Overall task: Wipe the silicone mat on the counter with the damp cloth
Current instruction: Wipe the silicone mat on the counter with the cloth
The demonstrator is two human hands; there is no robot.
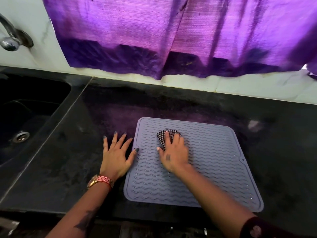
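A grey-blue silicone mat (214, 162) with wavy ridges lies flat on the black counter (68, 169). A black-and-white checked cloth (162, 135) sits on the mat's upper left part. My right hand (175, 152) lies on top of the cloth with fingers spread and straight, pressing it onto the mat; most of the cloth is hidden under the hand. My left hand (117, 155) rests flat on the counter just left of the mat, fingers spread, its thumb tip touching the mat's left edge.
A black sink (25, 109) with a metal drain (21, 136) is set into the counter at the left, a chrome tap (12, 38) above it. A purple curtain (171, 31) hangs over the white tiled wall behind.
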